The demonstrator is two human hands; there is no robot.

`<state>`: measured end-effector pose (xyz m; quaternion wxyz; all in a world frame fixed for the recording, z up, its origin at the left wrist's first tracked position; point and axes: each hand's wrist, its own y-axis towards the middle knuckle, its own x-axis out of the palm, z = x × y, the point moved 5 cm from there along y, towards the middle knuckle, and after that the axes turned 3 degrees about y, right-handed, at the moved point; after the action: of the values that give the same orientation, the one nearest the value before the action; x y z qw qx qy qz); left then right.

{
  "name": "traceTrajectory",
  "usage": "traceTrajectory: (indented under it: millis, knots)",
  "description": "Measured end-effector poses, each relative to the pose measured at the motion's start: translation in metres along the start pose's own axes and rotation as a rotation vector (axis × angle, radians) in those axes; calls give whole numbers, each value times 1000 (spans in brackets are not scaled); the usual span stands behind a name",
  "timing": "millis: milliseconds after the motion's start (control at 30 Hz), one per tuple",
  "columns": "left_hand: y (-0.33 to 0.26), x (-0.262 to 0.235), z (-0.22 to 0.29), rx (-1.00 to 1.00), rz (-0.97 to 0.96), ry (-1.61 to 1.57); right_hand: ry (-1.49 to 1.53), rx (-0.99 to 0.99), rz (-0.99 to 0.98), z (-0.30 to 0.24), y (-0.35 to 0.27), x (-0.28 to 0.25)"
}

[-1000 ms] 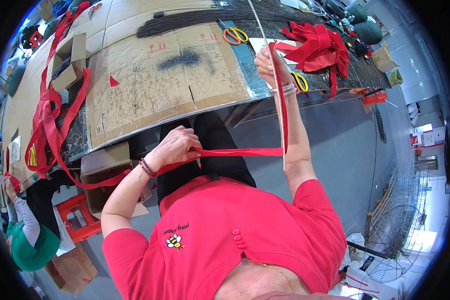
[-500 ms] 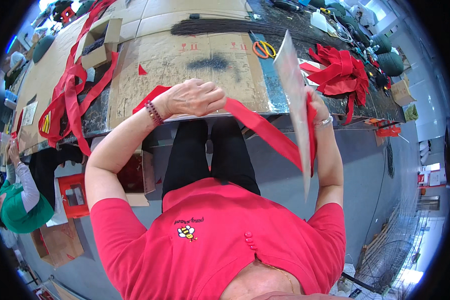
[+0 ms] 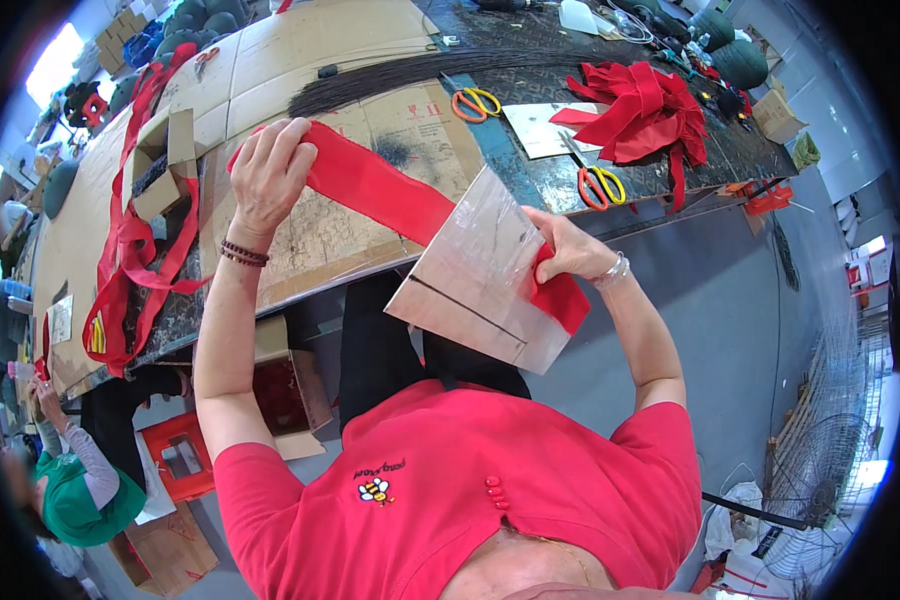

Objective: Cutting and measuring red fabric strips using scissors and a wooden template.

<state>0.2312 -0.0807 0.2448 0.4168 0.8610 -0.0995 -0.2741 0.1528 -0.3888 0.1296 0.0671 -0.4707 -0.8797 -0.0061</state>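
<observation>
A wide red ribbon stretches between my hands above the table. My left hand is raised at the left, its fingers closed round the ribbon near one end. In my right hand is a flat whitish board with a dark straight line across it, tilted over the table's front edge. The thumb presses the ribbon against the board's right side, where a red end hangs past the edge. Between the hands, the ribbon passes behind the board's upper left edge; its path there is hidden.
Red ribbon strips lie heaped at the right, near scissors and a second pair of scissors. Dark thin wires lie farther back. More ribbon hangs over the table's left side by a cardboard box. A co-worker sits at far left.
My left hand has moved up and left, drawing the ribbon with it. The board has turned from edge-on to showing its broad face and come left. Scissors beside it are now uncovered.
</observation>
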Motion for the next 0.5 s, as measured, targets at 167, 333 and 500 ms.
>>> traceTrajectory:
  millis: [167,333,500]
  knots:
    - [12,7,-10,-46,-20,57,-209,174,42,14,4,-2]
    - [9,13,-17,-19,-19,57,-193,266,76,27,13,2]
    - [-5,13,-21,-69,-26,37,-40,204,66,36,16,2]
